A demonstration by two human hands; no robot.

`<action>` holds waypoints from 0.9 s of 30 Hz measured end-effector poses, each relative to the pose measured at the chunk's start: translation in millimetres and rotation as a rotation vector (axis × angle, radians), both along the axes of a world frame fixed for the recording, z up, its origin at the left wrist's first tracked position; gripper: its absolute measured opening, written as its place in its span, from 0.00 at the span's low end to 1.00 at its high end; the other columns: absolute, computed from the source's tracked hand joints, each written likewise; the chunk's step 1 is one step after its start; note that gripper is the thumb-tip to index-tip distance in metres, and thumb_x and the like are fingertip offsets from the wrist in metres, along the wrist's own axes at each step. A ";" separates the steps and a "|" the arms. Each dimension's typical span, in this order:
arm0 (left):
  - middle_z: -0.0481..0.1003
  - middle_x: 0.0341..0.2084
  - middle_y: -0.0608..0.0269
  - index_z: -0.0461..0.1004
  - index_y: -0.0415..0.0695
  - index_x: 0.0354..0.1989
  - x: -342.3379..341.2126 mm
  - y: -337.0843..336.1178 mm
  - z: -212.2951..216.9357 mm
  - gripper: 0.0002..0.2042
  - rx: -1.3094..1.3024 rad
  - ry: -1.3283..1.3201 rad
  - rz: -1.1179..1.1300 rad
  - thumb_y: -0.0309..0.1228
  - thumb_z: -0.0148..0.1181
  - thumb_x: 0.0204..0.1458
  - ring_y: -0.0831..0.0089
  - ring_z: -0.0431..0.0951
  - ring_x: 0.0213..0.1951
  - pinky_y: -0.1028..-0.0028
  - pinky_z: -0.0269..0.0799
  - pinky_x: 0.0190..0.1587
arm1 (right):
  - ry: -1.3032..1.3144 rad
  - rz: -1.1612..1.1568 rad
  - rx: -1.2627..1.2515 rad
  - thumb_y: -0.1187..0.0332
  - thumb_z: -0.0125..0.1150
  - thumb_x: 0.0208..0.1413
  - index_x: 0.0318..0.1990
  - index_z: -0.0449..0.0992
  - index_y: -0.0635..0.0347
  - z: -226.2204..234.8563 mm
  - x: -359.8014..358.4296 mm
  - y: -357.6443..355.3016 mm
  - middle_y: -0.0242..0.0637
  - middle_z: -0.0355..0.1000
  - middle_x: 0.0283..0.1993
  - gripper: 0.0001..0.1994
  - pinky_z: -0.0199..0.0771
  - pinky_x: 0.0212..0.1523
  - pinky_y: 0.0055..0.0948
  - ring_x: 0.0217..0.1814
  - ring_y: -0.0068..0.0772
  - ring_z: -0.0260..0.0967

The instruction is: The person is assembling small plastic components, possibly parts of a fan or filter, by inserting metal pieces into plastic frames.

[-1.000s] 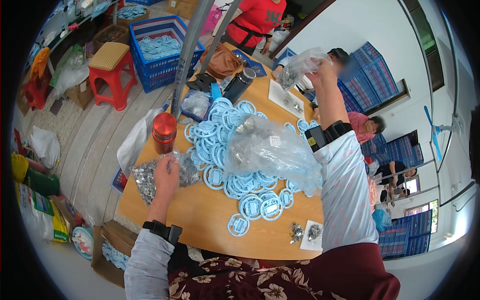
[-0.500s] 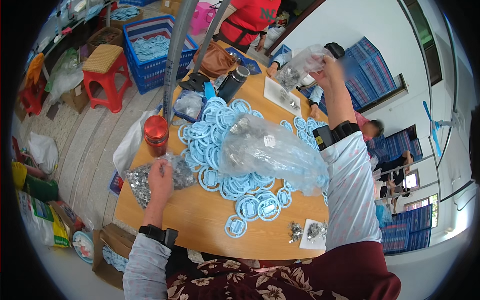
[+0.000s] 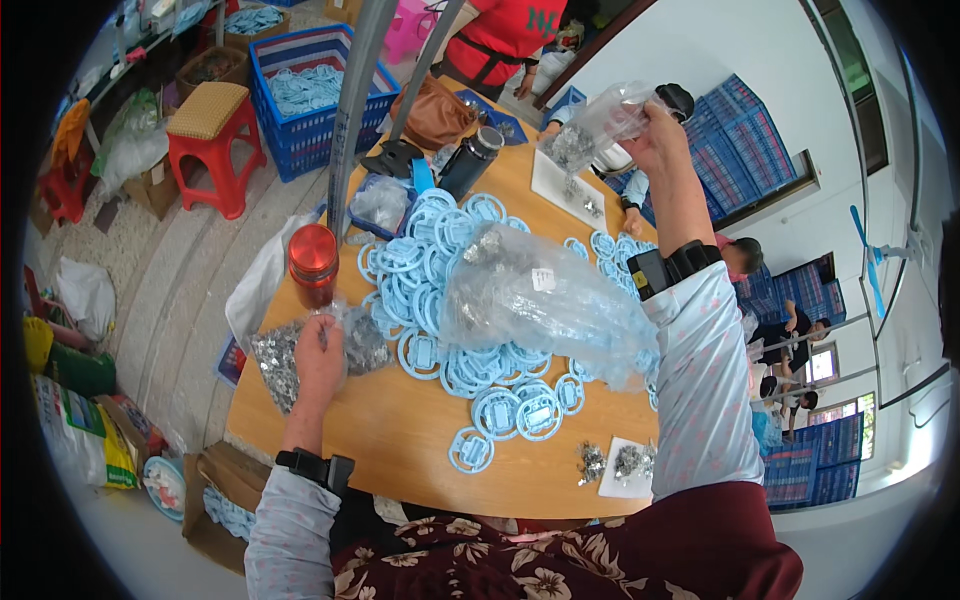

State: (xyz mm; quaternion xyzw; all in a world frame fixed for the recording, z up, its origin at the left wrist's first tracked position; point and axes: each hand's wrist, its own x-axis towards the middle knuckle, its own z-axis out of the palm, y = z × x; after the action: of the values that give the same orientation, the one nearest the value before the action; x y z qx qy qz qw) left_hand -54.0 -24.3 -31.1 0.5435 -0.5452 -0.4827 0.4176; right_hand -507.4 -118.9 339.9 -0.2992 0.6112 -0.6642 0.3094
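My right hand [image 3: 660,142] is raised at the far right, its fingers closed on the gathered end of a clear plastic bag [image 3: 618,108]. Small silvery metal pieces fill the bag's lower part, which hangs over a white board [image 3: 556,186] with similar pieces on it. At the near left, my left hand [image 3: 320,355] grips another clear bag of metal pieces [image 3: 278,368] lying on the table. Between my arms, a large clear bag [image 3: 545,300] with metal pieces at one end rests on a heap of light-blue round plastic frames [image 3: 420,270].
A red-lidded jar [image 3: 313,262] stands beyond my left hand. Past the heap are a black flask [image 3: 470,162] and a small blue basket [image 3: 372,228]. A metal pole [image 3: 350,130] rises at the table's left edge. Another white board [image 3: 622,486] lies near me. Co-workers are across the table.
The view has shifted slightly. My right hand and its bag have moved a little up and left; my left hand keeps its grip on the other bag.
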 end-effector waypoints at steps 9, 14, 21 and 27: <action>0.72 0.25 0.65 0.73 0.40 0.36 -9.0 -0.6 3.0 0.06 -0.020 0.000 0.021 0.30 0.59 0.55 0.78 0.69 0.28 0.74 0.68 0.33 | 0.081 -0.021 -0.003 0.68 0.42 0.63 0.53 0.67 0.63 11.0 -23.7 6.7 0.46 0.73 0.46 0.15 0.77 0.46 0.55 0.47 0.50 0.76; 0.73 0.26 0.64 0.73 0.40 0.37 -2.2 -0.3 6.1 0.06 -0.027 -0.003 0.003 0.29 0.59 0.56 0.76 0.70 0.28 0.73 0.69 0.35 | 0.085 -0.048 -0.015 0.69 0.43 0.63 0.55 0.64 0.63 13.0 -19.9 15.0 0.45 0.73 0.46 0.15 0.78 0.47 0.53 0.48 0.49 0.75; 0.74 0.28 0.62 0.73 0.39 0.38 -1.7 -2.7 -2.4 0.06 -0.022 -0.020 -0.005 0.29 0.59 0.56 0.75 0.71 0.29 0.73 0.69 0.35 | 0.120 -0.059 0.014 0.69 0.44 0.63 0.55 0.64 0.62 7.3 -23.7 17.2 0.44 0.72 0.46 0.14 0.78 0.47 0.52 0.49 0.48 0.75; 0.73 0.26 0.64 0.73 0.41 0.37 -3.9 -2.1 -3.4 0.06 -0.017 0.022 0.006 0.29 0.60 0.56 0.77 0.69 0.27 0.74 0.68 0.33 | 0.089 -0.049 0.042 0.69 0.44 0.63 0.57 0.64 0.59 -0.6 -26.2 17.5 0.41 0.73 0.46 0.15 0.77 0.48 0.52 0.49 0.46 0.75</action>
State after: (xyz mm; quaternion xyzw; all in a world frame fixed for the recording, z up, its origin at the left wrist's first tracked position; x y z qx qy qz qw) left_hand -57.9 -26.4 -34.5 0.5362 -0.5430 -0.4830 0.4294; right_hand -533.7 -101.4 339.3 -0.3069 0.6450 -0.6448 0.2721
